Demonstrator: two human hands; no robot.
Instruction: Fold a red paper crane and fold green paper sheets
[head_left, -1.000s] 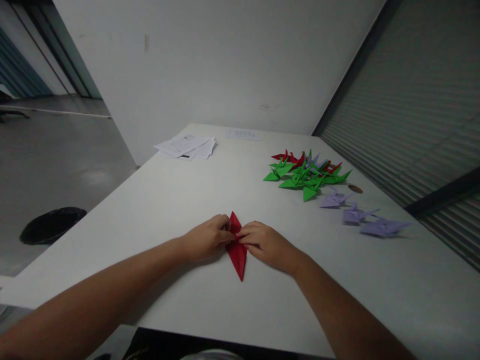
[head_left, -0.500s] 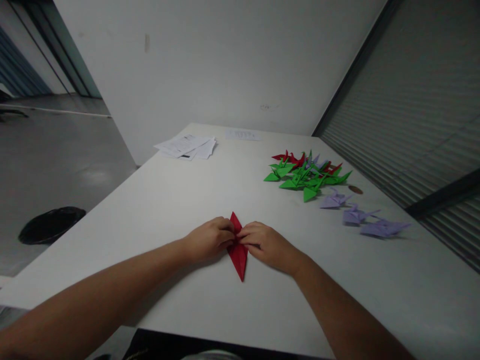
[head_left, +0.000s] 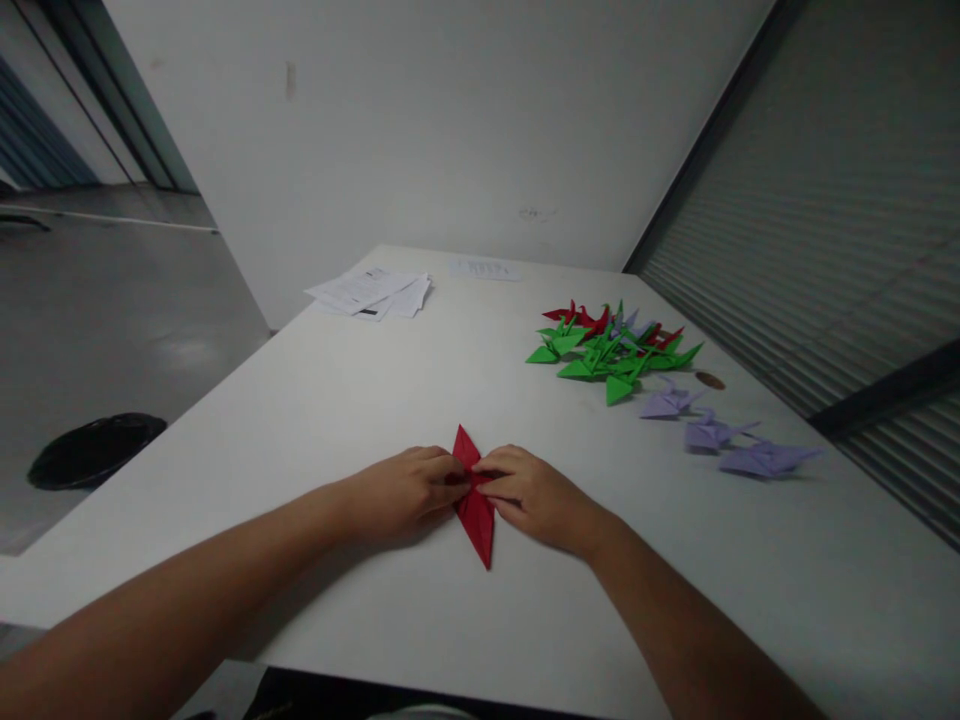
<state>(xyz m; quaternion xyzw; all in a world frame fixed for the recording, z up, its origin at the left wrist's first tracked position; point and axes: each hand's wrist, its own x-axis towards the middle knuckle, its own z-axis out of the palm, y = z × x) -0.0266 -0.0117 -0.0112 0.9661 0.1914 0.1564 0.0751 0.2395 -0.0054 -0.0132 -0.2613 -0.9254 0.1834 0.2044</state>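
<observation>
Pinching folded red origami paper [head_left: 475, 512], the left hand [head_left: 401, 492] and right hand [head_left: 536, 497] lie palm-down, fingers [head_left: 499, 480] together on it.

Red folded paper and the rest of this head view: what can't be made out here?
Head view only:
- Middle of the red folded paper: hidden by the left hand and right hand.
- Pile of origami cranes: lower ones hidden by green cranes; count unclear.
- Loose papers: print too small to read.
- Brown spot on the table: too small to identify.
</observation>
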